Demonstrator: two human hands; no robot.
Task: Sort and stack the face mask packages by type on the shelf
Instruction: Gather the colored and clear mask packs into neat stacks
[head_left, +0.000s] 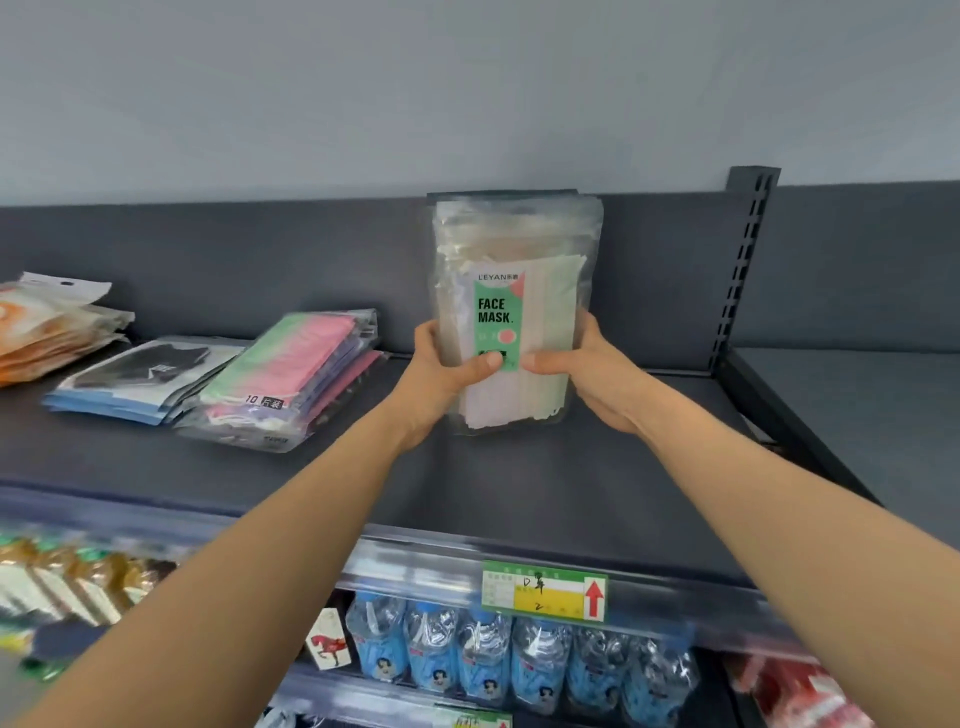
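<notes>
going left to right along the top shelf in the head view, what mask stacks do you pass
orange packages → black and blue packages → pink and green packages → upright bundle of FACE MASK packages, held between left hand and right hand

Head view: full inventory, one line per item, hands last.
held mask packages: a bundle, exact count unclear, clear with green FACE MASK label, upright above the shelf
pink-green mask stack: one stack, pink and green, on the shelf left of the hands
black-blue mask stack: one stack, black, white and blue, further left
orange mask stack: one stack, orange and white, far left, cut off by the frame
shelf: one, dark grey
price tag: one, green and yellow with red arrow, on the shelf's front edge
water bottles: about six, clear with blue labels, lower shelf
hands: left and right, gripping the bundle's lower sides
</notes>
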